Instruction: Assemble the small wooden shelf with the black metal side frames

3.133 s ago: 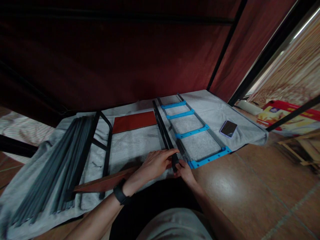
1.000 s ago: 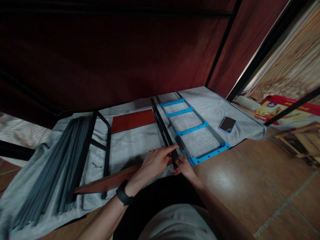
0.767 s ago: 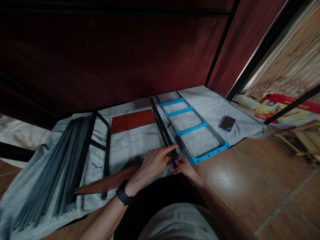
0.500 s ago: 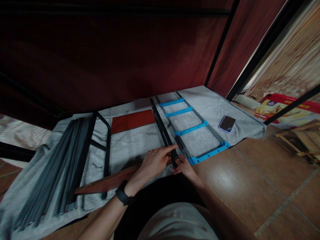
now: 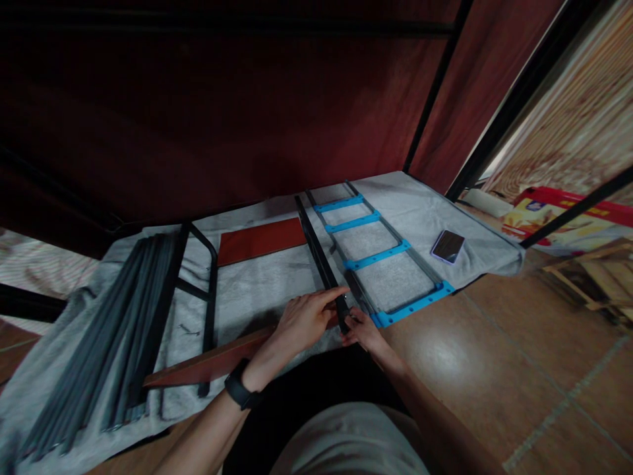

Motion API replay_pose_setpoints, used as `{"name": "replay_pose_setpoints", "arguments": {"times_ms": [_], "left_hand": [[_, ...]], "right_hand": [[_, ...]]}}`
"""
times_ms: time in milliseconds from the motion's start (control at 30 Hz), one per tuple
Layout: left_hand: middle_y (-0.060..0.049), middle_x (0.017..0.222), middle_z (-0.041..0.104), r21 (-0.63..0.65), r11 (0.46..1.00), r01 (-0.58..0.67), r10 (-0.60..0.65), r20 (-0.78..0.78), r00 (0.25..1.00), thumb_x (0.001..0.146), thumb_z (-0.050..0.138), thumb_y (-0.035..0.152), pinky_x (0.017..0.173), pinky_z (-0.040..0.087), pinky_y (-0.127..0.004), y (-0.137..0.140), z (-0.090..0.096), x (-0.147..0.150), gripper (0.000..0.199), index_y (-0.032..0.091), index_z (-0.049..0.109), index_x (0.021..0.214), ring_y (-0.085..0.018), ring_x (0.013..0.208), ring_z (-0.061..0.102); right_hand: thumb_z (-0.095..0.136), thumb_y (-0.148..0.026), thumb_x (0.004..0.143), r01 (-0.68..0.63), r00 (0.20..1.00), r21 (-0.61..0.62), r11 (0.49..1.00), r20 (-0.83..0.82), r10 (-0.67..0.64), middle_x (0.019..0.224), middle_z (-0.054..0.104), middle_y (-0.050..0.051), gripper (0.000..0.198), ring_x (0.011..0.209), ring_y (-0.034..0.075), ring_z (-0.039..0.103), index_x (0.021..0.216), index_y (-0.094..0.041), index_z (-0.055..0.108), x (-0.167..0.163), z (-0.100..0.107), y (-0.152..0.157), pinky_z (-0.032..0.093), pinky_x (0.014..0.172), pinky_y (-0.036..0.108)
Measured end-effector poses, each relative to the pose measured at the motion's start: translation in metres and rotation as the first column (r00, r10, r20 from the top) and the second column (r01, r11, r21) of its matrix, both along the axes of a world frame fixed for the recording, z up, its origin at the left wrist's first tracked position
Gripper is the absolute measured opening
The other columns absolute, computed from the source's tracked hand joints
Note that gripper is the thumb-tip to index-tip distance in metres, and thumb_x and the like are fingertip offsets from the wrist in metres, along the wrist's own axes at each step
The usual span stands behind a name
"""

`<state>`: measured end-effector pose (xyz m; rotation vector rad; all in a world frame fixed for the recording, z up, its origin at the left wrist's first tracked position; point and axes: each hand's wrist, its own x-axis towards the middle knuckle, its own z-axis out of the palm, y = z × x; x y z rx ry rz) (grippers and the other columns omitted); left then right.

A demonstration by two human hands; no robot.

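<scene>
A black metal frame bar [image 5: 321, 260] runs away from me across the grey cloth. At its near end my left hand [image 5: 307, 319] is closed, index finger along the top and the other fingers tucked beside it, with a dark band on the wrist. My right hand [image 5: 363, 331] pinches at the bar's tip from the right; whatever sits between its fingertips is too small or hidden to make out. A brown board [image 5: 212, 359] stands on edge under my left forearm, reaching toward a second black frame [image 5: 210, 310]. Farther back lies a flat reddish-brown board [image 5: 262, 241].
Right of the bar lies a ladder-like frame with blue crosspieces [image 5: 378, 255], then a phone [image 5: 448, 246]. Several grey tubes [image 5: 106, 343] are bundled at left on the cloth [image 5: 390, 191]. Dark red panels [image 5: 222, 112] rise behind. A colourful box [image 5: 558, 224] stands on the tiled floor at right.
The view has shifted very slightly. Both hands keep their places at the near end of the black bar, with no clear change in grip.
</scene>
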<state>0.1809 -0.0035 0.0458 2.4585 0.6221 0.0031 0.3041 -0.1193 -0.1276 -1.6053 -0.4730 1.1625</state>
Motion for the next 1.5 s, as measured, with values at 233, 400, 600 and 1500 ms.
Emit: {"name": "replay_pose_setpoints", "arguments": {"times_ms": [233,400,600,1500], "left_hand": [[0.006,0.135,0.065,-0.004,1.0,0.003,-0.003,-0.005,1.0,0.091,0.049,0.017,0.102,0.048,-0.032,-0.001,0.003,0.001,0.054,0.038,0.053,0.141,-0.019,0.118,0.065],[0.006,0.133,0.066,-0.008,1.0,0.004,-0.004,0.007,1.0,0.091,0.049,0.017,0.1,0.049,-0.032,-0.001,0.001,0.003,0.052,0.038,0.055,0.139,-0.019,0.116,0.066],[0.003,0.131,0.067,0.031,0.999,0.022,-0.021,-0.036,0.999,0.092,0.05,0.018,0.1,0.048,-0.032,-0.008,-0.008,0.004,0.052,0.038,0.053,0.14,-0.02,0.117,0.065],[-0.007,0.102,0.075,0.232,0.972,-0.039,0.077,-0.158,0.984,0.099,0.039,0.026,0.078,0.049,-0.033,-0.027,-0.01,-0.004,0.028,0.025,0.058,0.121,-0.025,0.096,0.071]], "right_hand": [[0.056,-0.053,0.084,0.021,1.0,-0.058,0.998,-0.013,-0.021,0.057,0.059,-0.004,0.03,0.049,0.016,0.062,0.089,-0.025,0.048,-0.002,0.003,0.001,0.052,0.051,0.029],[0.049,-0.051,0.088,-0.025,0.992,-0.044,0.999,0.123,0.03,0.063,0.061,0.0,0.028,0.051,0.016,0.06,0.088,-0.024,0.053,0.009,0.004,-0.009,0.05,0.051,0.029],[0.051,-0.037,0.087,-0.051,0.864,-0.039,0.998,0.499,0.064,0.07,0.062,0.001,0.018,0.066,0.017,0.059,0.08,-0.023,0.061,0.028,0.032,-0.021,0.045,0.063,0.027],[0.038,-0.033,0.101,-0.548,0.586,0.122,0.828,0.763,0.275,0.091,0.06,0.003,0.023,0.083,0.018,0.057,0.099,-0.024,0.058,0.05,0.106,-0.006,0.042,0.075,0.03]]}}
